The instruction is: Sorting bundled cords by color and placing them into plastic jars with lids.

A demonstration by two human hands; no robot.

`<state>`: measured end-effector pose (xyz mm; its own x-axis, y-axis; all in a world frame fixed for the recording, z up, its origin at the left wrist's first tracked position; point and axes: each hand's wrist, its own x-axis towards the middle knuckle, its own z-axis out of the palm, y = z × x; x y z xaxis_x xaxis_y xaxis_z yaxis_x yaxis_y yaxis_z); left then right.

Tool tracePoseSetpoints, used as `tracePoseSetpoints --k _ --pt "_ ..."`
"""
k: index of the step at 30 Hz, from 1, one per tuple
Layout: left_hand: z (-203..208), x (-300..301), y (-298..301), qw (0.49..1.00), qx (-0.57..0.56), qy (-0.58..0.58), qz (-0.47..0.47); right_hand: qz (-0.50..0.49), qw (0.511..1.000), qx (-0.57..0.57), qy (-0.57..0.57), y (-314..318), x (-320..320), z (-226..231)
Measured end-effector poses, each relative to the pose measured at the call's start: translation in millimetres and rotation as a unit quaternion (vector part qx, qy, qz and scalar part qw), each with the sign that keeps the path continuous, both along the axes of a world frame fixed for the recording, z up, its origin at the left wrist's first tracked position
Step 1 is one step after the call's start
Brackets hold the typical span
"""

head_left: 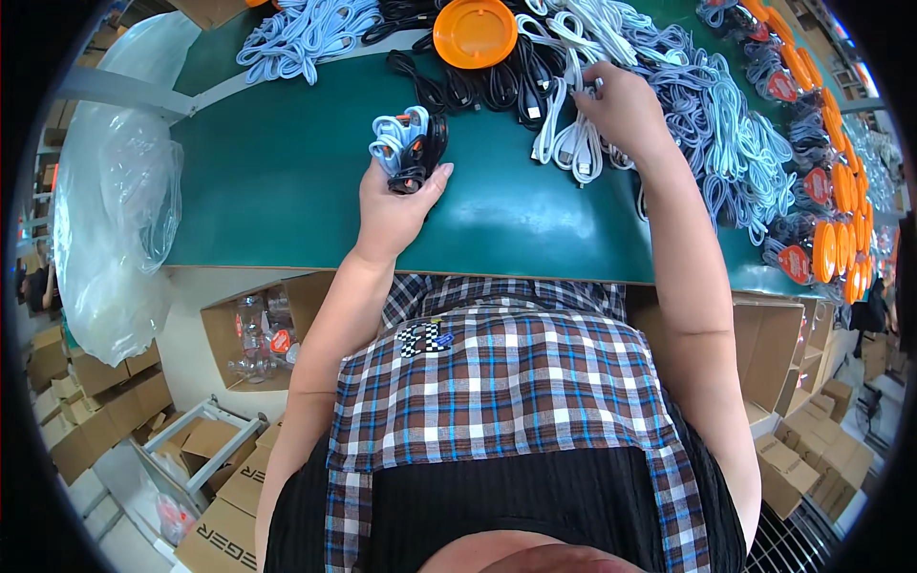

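Note:
My left hand (394, 218) is closed around a bunch of coiled cables (387, 143), light blue and black ones together, held above the green table. My right hand (626, 110) reaches over a pile of white USB cables (577, 151), its thumb and fingers pinched on a white one; the exact grip is partly hidden. Black coiled cables (499, 88) lie just left of that pile. Light blue cables (310, 36) form a heap at the back left. Grey-purple cables (683, 115) and pale mint cables (731, 158) are heaped right of my right hand.
A round orange lid (476, 36) sits among the black cables at the back. Clear jars with orange lids (826, 250) and cables inside line the table's right edge. A clear plastic bag (115, 191) hangs at the left. Below the green table (287, 191) stands an open carton (227, 349) of clear jars.

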<state>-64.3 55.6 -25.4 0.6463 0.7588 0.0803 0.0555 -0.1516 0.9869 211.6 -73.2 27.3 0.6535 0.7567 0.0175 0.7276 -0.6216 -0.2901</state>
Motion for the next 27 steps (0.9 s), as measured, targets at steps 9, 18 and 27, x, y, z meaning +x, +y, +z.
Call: tracePoseSetpoints --k 9,18,27 --pt "0.5 1.7 0.0 0.998 -0.001 -0.061 -0.012 -0.039 0.998 0.001 -0.043 21.1 -26.4 -2.6" --pt "1.0 -0.7 -0.4 0.998 -0.011 -0.065 -0.016 -0.106 0.994 0.036 0.014 8.0 -41.9 -7.9" --pt "3.2 -4.0 3.4 0.998 -0.016 -0.047 -0.028 -0.129 0.877 0.29 0.361 -46.8 -40.9 20.1"
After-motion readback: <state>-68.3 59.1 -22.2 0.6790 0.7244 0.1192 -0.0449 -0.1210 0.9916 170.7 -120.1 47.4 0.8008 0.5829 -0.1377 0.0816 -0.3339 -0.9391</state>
